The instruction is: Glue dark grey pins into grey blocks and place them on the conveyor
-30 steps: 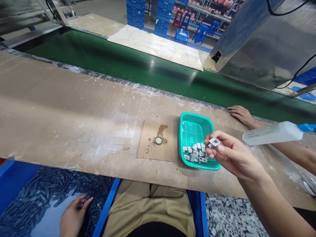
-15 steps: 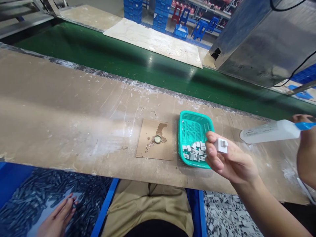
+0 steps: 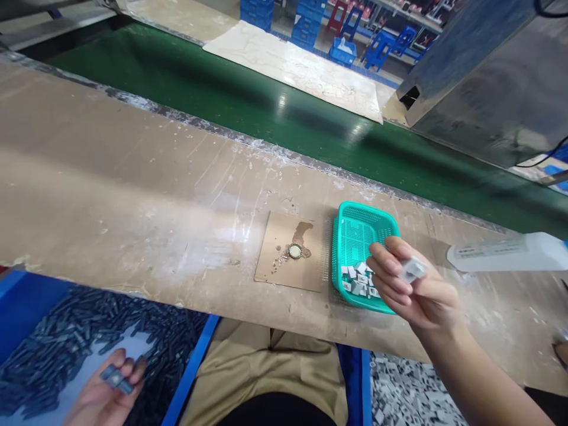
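Note:
My right hand (image 3: 419, 284) pinches a small white plastic part (image 3: 412, 270) with a raised block on it, held over the near right corner of a green basket (image 3: 364, 208). Several white plastic parts (image 3: 358, 281) lie in that basket. At the lower left, my left hand (image 3: 109, 387) is closed on a dark grey plastic part (image 3: 116, 378). It hangs above a blue bin (image 3: 42, 302) full of dark grey parts (image 3: 33, 370). A round cap with a pale middle (image 3: 295, 251) sits on a wet-stained cardboard square (image 3: 270, 260) left of the basket.
A white bottle (image 3: 510, 251) lies at the right on the tan worktable (image 3: 133, 195). Beyond it runs a green conveyor belt (image 3: 222, 94), beside a metal housing (image 3: 492, 89). Many white parts (image 3: 408, 390) fill a container below the table at the right.
My left hand has turned palm up, showing the dark grey part in its fingers. In my right hand the white part has tilted. The view has shifted slightly; another person's hand at the right has left it.

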The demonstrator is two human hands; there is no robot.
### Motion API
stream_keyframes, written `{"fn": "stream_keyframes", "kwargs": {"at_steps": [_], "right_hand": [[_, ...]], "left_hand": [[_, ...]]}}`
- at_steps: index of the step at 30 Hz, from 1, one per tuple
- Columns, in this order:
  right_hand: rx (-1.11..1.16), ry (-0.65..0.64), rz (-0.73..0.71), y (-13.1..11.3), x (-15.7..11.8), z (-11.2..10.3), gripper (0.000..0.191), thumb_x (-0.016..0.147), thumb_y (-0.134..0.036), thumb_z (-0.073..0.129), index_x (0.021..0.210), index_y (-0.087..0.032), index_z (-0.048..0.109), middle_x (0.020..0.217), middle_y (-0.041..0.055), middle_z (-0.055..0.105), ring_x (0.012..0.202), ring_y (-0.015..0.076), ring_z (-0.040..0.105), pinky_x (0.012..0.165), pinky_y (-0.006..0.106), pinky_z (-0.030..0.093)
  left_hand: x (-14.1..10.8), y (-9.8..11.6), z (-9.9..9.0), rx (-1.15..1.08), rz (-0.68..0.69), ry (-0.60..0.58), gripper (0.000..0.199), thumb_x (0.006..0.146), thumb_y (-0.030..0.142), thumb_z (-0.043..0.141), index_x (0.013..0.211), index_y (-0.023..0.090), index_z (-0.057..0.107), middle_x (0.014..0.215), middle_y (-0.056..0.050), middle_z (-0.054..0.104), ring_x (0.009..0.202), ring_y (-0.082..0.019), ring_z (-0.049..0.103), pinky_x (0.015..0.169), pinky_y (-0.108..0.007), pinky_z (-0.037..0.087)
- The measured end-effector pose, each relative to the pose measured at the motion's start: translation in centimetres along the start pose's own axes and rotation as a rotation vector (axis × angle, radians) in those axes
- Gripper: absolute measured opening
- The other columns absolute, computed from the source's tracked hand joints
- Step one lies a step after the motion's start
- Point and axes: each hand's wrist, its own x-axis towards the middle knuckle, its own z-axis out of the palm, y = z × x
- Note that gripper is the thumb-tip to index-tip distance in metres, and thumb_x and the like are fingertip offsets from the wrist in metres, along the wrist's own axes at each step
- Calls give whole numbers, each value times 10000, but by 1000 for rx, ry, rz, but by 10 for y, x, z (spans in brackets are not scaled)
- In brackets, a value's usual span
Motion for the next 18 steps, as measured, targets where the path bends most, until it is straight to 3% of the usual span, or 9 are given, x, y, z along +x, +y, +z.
{"fn": "stream_keyframes", "kwargs": {"at_steps": [3, 5, 8, 12, 14, 18], "right_hand": [[-150, -11, -72, 8, 12, 4, 386, 714, -559, 704, 916, -259, 571, 762, 28, 618, 531, 147, 579, 467, 296, 521], [-338, -27, -134, 16, 23, 11, 280, 778, -427, 700, 955, -233, 605, 834, 52, 676, 682, 188, 662, 624, 343, 572], [-756, -34, -361, 30, 39, 22, 139, 858, -297, 615, 965, -213, 644, 948, 83, 700, 857, 220, 674, 759, 381, 562], [-1137, -98, -592, 43, 53, 31, 174, 902, -229, 527, 1011, -190, 657, 971, 105, 697, 902, 238, 660, 759, 379, 543], [-1199, -134, -614, 46, 55, 33, 190, 904, -224, 520, 1028, -182, 658, 944, 106, 691, 872, 235, 654, 730, 364, 536], [-1231, -180, -608, 48, 55, 34, 206, 905, -226, 519, 1041, -182, 668, 888, 94, 675, 829, 223, 631, 704, 345, 521]], "left_hand": [[-23, 5, 14, -270, -184, -225, 622, 206, 497, 872, 598, 230, 470, 526, 30, 447, 518, -134, 380, 397, -260, 300], [-41, 11, 30, -384, -165, -345, 596, 262, 500, 897, 661, 222, 551, 562, 28, 486, 553, -129, 406, 434, -244, 331], [-62, 25, 59, -505, -138, -467, 562, 321, 533, 895, 669, 195, 610, 565, 23, 516, 557, -107, 426, 463, -216, 355], [-76, 42, 88, -564, -159, -537, 462, 389, 402, 921, 706, 179, 670, 663, 8, 620, 519, -56, 474, 472, -166, 373], [-81, 47, 97, -599, -146, -572, 389, 449, 332, 917, 729, 181, 693, 758, -14, 672, 596, -76, 568, 563, -172, 449], [-86, 53, 108, -679, -75, -646, 298, 654, 430, 798, 746, 159, 714, 880, -73, 706, 748, -152, 652, 700, -241, 521]]}}
